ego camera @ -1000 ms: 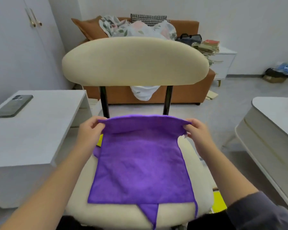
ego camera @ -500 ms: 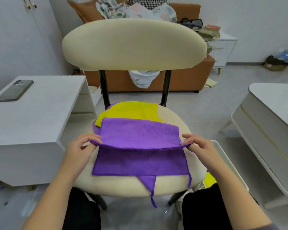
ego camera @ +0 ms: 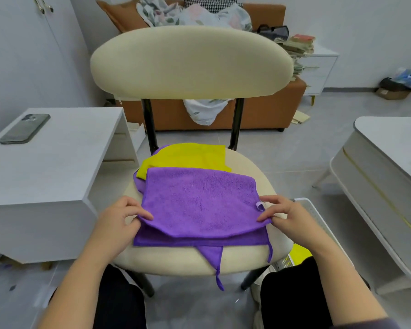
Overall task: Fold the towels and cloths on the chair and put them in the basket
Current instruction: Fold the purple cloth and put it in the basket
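— Where is the purple towel?

— On the seat of the chair, doubled over on itself. The upper layer's free edge lies just short of the lower layer's edge, at the front of the seat.

— And the hands?

— The left hand pinches the upper layer's left corner, thumb on top and fingers tucked under. The right hand pinches the right corner the same way, beside a small loop tag (its forefinger is lifted a little above the cloth).

— Anything else on the chair?

— A yellow cloth lies towards the back of the seat, partly under the towel. A second purple cloth lies beneath both, one corner hanging over the seat's front edge.

— The basket?

— The basket is white and slotted. It stands low, just right of the chair, half hidden by the right forearm.

— Left of the chair?

— A white cabinet with a phone lying flat on top.
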### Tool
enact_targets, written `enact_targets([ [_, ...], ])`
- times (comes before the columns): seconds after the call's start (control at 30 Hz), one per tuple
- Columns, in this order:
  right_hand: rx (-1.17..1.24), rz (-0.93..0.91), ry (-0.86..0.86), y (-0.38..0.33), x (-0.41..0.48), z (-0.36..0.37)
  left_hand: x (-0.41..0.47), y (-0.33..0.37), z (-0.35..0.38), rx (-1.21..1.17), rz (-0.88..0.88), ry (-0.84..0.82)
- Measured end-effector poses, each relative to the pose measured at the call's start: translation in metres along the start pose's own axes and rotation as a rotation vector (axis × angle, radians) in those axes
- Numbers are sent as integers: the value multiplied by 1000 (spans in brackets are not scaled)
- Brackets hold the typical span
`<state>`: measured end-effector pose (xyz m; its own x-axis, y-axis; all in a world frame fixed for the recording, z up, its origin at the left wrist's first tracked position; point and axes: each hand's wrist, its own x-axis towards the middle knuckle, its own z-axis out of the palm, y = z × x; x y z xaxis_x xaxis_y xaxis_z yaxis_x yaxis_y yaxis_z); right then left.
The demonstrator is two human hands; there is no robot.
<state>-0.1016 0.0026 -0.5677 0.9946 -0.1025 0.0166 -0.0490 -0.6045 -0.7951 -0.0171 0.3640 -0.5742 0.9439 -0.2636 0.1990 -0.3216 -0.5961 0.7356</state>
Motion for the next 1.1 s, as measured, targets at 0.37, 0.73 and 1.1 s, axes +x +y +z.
enact_targets([
  [0.37,-231,-17,-74,8,-2,3,-7,-9,-1,179,-49,-137],
  [0.73,-301,-149,-71,-11,-2,23,-4,5,12,216,225,-332],
  [1.1,-487,-250,-207,-13,-6,31,-4,0,16,299,236,-375],
])
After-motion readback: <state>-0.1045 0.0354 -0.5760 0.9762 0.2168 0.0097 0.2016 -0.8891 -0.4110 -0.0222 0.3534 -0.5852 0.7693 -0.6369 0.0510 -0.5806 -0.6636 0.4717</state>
